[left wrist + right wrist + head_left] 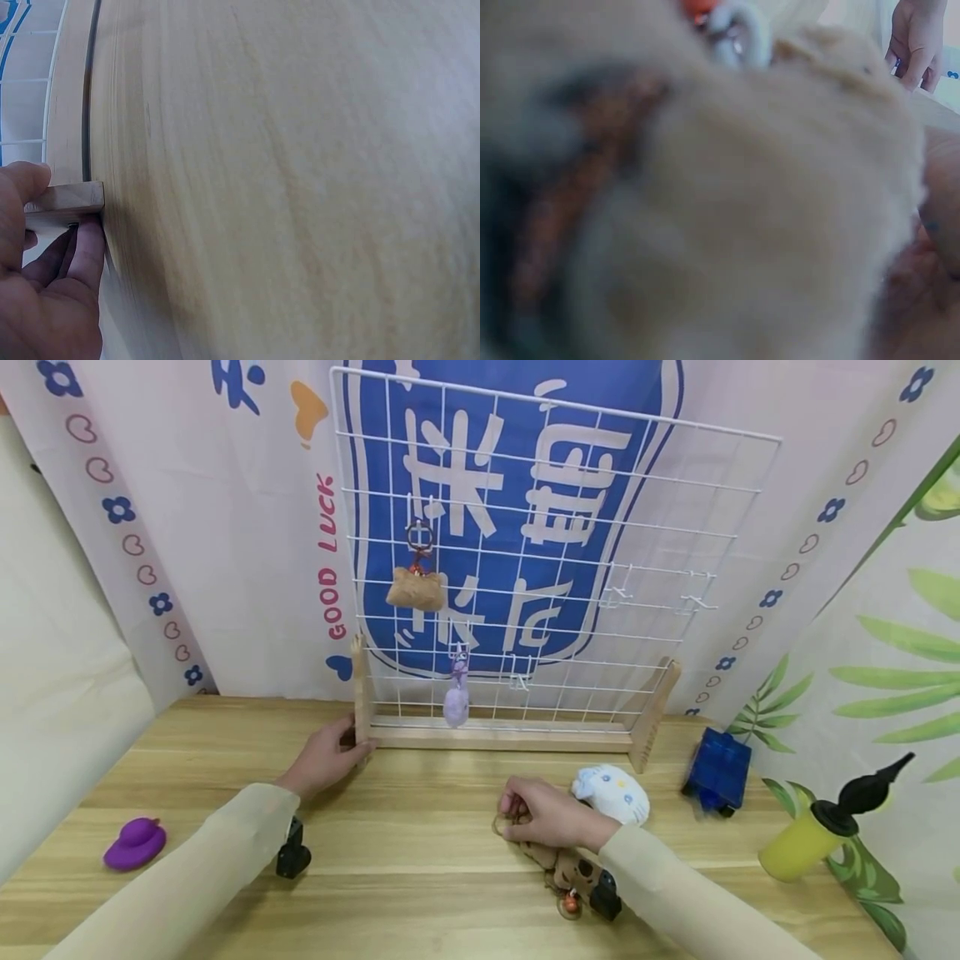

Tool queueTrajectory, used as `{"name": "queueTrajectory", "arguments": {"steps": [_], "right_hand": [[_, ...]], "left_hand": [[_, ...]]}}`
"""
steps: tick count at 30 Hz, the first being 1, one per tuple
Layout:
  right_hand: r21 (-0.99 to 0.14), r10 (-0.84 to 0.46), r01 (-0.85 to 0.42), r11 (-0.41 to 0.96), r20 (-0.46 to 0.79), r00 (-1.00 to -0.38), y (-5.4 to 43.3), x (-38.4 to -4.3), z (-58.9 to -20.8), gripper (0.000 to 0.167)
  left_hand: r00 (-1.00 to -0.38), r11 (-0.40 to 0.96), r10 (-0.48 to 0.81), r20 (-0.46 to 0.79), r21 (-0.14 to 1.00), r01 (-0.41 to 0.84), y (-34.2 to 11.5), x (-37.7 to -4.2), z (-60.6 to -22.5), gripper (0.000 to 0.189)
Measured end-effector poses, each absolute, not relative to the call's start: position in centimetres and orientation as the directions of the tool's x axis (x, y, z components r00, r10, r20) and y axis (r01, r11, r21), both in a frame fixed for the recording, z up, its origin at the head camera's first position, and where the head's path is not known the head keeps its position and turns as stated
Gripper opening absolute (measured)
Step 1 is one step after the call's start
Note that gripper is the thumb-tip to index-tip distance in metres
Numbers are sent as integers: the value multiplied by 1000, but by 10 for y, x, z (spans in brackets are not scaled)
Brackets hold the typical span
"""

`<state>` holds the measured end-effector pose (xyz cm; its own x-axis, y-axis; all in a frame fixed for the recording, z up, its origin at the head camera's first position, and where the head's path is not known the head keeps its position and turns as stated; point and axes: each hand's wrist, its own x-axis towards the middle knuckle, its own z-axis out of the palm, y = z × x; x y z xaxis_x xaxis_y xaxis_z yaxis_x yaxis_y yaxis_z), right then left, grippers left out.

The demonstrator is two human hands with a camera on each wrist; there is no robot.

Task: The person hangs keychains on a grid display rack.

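My left hand is at the left end of a wooden stand that carries a white wire grid. Close up, the left thumb and fingers grip the stand's wooden foot from both sides. My right hand pinches a keyring above the table. Brown plush keychains lie under that hand and wrist, partly hidden. In the right wrist view a blurred brown plush fills most of the picture. Beside the right hand lies a white plush head with a blue bow.
On the grid hang a brown plush keychain, a purple plush pendant and several bare hooks. A purple hat-shaped item lies at the left. To the right are a blue translucent box and a yellow bottle with a black top.
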<state>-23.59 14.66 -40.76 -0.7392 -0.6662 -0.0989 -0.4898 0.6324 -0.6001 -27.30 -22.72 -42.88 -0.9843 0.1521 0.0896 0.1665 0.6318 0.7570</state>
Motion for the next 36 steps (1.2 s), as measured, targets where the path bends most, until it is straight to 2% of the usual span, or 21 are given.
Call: {"name": "queueTrajectory", "arguments": {"steps": [10, 20, 31, 36], "right_hand": [[-637, -648, -451, 625, -102, -754, 148, -236, -412, 19], [-646, -661, -465, 606, -83, -746, 150, -237, -412, 5], [-649, -609, -464, 603, 1, -794, 159, -241, -417, 15], [-712, -561, -395, 581, 1, -828, 162, -242, -417, 18]], "left_hand": [[-984, 633, 157, 90, 756, 170, -227, -272, -429, 59], [-984, 621, 154, 94, 765, 171, -227, -271, -428, 57], [-982, 617, 156, 103, 767, 178, -227, -272, -429, 58], [-983, 623, 155, 99, 763, 175, -226, -271, -429, 59]]}}
